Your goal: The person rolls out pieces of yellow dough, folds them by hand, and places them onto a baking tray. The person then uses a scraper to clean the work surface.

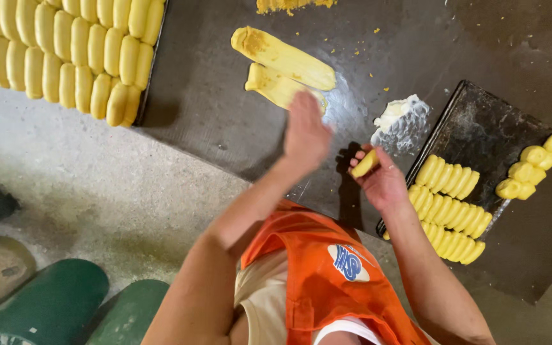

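Head view: right hand grips dough piece; left hand beside.

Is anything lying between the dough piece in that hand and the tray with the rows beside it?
Nothing visible. The right hand holds the dough piece just beside the tray, with only bare dark table between. The grease smear lies farther up, off that path.

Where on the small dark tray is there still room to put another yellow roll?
The small dark tray is bare across its far half, between the white smear and the loose rolls at its edge. Its near end is packed with rows of rolls. The right hand holds one roll.
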